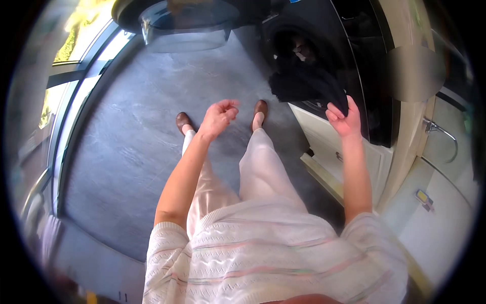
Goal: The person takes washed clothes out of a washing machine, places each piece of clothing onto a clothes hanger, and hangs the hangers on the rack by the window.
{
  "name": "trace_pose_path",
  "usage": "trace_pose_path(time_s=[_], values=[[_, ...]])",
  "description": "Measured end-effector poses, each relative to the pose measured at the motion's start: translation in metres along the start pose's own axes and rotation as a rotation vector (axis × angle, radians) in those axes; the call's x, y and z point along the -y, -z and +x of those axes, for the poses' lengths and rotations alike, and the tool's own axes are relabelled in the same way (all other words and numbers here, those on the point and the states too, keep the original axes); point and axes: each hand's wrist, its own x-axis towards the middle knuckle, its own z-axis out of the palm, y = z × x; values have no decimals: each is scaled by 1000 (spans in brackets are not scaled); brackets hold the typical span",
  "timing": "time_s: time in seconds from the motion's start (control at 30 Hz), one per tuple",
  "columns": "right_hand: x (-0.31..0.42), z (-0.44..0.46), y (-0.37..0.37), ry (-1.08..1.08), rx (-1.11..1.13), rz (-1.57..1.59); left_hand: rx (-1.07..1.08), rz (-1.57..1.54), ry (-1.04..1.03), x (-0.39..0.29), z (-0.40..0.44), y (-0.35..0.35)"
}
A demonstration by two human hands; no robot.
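Observation:
My right hand (345,119) pinches one end of a black cloth garment (304,81). The cloth stretches from my fingers up and left, hanging in front of the round opening of a black front-loading washing machine (364,66). Some lighter cloth (302,50) shows inside the drum; its kind is unclear. My left hand (219,119) hovers over the floor, apart from the garment, with its fingers curled in and nothing visible in them. At the top, the machine's round glass door (187,30) stands swung open.
Below the machine is a white cabinet front (349,147) with a small handle. A sink with a chrome faucet (443,137) is at the right. Tall windows (76,91) line the left. My brown shoes (184,122) stand on the grey floor (121,131).

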Motion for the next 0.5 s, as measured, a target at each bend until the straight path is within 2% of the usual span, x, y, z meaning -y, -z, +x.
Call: trace_pose_path(time_s=[0.03,0.13,0.17,0.23,0.27,0.33,0.37,0.47,0.5], values=[[-1,-8,-4,-6,77,-21,-13,94,-74,-9,0,1],[-6,-28,-39,-67,114,-125,-121,341,-323,-35,7,-3],[-7,-29,-32,-61,196,-95,-165,369,-350,-44,8,-11],[-3,-39,-47,-119,116,-126,-257,431,-402,-59,10,-28],[1,-42,-51,-145,81,-143,-201,439,-337,-53,14,-31],[7,-41,-49,-159,247,-225,-81,443,-214,-51,13,-40],[12,-44,-50,-172,297,-276,-135,228,-12,-48,10,-46],[38,-48,-50,-175,373,-454,-362,324,92,-59,4,-46],[45,-52,-49,-180,382,-522,-412,572,-47,-61,2,-43]])
